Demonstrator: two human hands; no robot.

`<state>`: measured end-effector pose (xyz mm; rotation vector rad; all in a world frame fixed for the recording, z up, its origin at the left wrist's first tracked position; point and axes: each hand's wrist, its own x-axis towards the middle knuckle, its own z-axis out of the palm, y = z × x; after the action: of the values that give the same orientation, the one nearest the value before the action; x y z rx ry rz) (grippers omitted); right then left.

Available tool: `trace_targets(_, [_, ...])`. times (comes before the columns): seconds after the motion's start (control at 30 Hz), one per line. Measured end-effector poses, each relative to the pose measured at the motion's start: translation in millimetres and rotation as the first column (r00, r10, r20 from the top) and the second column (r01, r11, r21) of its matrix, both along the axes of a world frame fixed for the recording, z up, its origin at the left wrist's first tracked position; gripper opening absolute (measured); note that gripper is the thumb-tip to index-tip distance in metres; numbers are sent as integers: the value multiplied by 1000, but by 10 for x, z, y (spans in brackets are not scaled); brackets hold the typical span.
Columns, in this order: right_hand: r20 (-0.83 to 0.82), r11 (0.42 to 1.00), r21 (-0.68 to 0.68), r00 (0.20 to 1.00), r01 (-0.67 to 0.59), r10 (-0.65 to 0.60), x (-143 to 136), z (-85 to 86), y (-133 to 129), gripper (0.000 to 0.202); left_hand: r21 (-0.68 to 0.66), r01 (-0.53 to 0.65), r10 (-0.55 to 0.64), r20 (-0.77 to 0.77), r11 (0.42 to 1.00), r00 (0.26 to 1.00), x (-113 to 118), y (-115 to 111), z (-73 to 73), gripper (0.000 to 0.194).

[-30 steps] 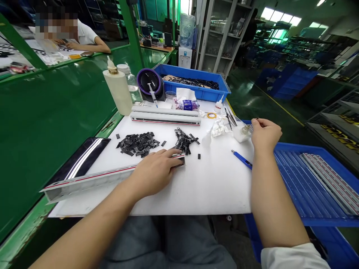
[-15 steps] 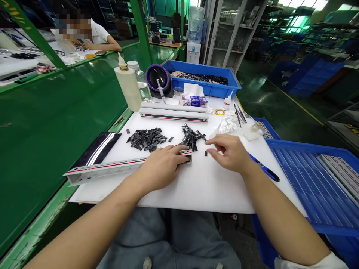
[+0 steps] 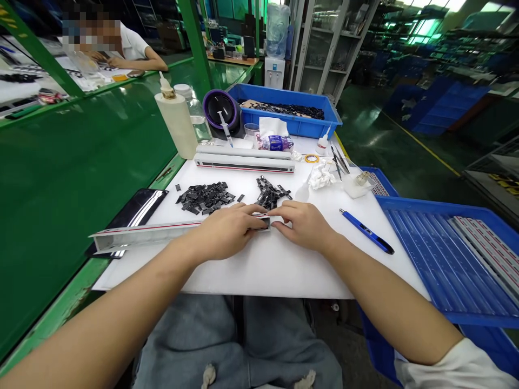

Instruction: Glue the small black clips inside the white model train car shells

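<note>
My left hand point(image 3: 227, 231) is wrapped over the right end of a long white profile with a red stripe point(image 3: 141, 236), which lies across the near part of the white work surface. At that same end my right hand point(image 3: 302, 226) has its thumb and forefinger brought close together, touching the profile's tip. What the right fingertips hold, if anything, is too small to make out. Just beyond the hands lie a pile of small black rectangular pieces point(image 3: 206, 198) and a second pile of narrow black pieces point(image 3: 270, 193).
A glossy black panel point(image 3: 140, 208) lies under the profile's left part. Farther back stand more white profiles point(image 3: 245, 163), a cream bottle point(image 3: 176, 127) and a blue bin point(image 3: 298, 128). To the right are a blue pen point(image 3: 367, 232), tweezers point(image 3: 339, 162) and a blue tray point(image 3: 417, 243).
My right hand has moved left, from beside a small loose black piece to the profile's end. That piece no longer shows where it lay. My left hand stays on the profile.
</note>
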<state>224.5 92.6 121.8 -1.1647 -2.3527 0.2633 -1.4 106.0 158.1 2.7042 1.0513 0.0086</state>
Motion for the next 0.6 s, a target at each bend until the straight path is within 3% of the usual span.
trace_targets(0.23, [37, 999, 32, 999, -34, 33, -5, -11, -27, 36, -86, -39, 39, 1, 996, 999, -14, 64, 10, 37])
trace_targets(0.37, [-3, 1000, 17, 1000, 1, 0, -8, -54, 15, 36, -174, 19, -13, 38, 985, 999, 14, 132, 56, 38])
trace_targets(0.6, [-29, 999, -49, 1000, -7, 5, 9, -43, 55, 39, -152, -23, 35, 78, 988, 996, 27, 134, 28, 40])
